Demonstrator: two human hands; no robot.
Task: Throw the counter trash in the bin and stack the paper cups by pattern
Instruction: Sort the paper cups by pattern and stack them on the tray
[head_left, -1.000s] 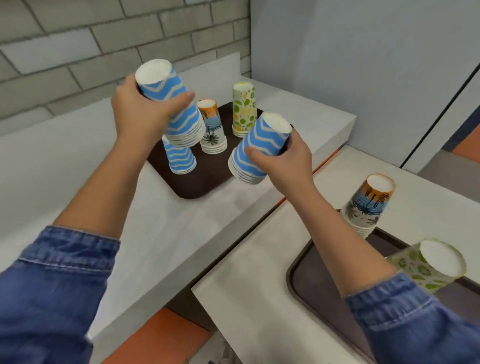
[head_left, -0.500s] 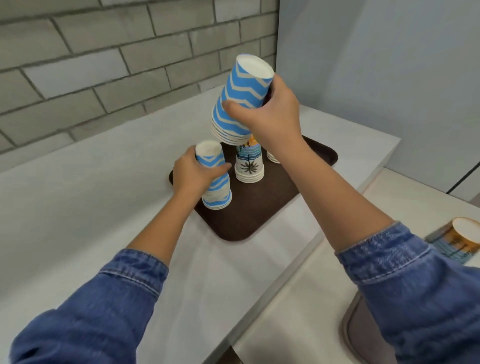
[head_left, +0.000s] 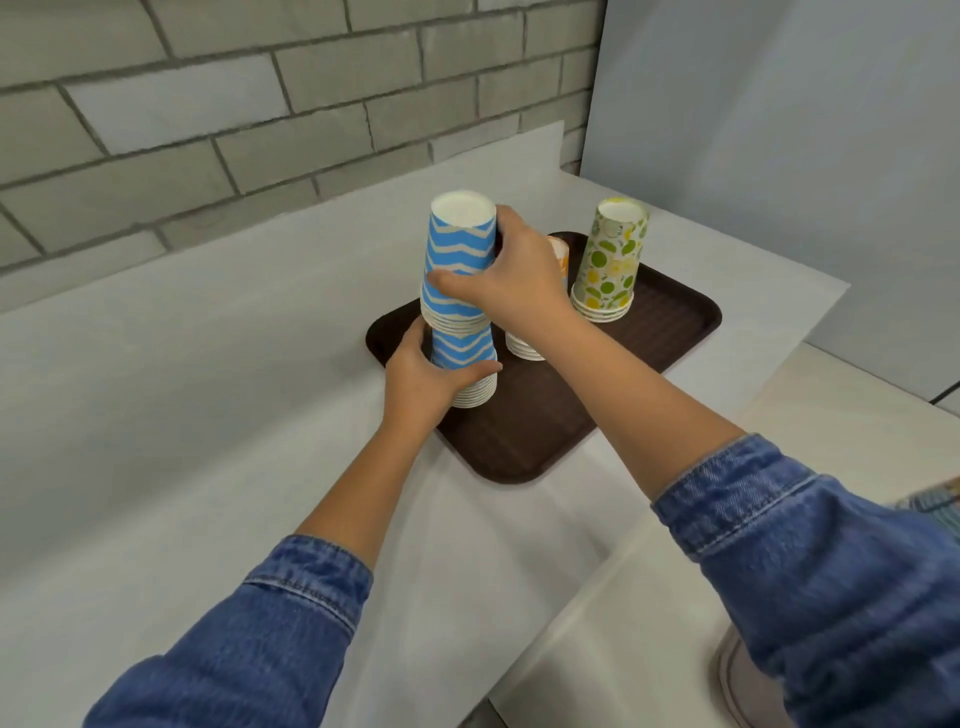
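Blue-and-white zigzag cups (head_left: 460, 249), green-and-yellow dotted cups (head_left: 612, 260), dark brown tray (head_left: 540, 426), blue denim sleeves (head_left: 810, 551)

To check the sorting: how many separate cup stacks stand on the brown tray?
3: the blue zigzag stack at the tray's left, an orange-topped stack mostly hidden behind the right hand, and the green-dotted stack far right.

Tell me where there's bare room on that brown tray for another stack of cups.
The near corner of the brown tray, in front of the blue zigzag stack, is bare, and so is its right end below the green-dotted stack. The middle is crowded: both stacks, the half-hidden orange cups, and both hands.
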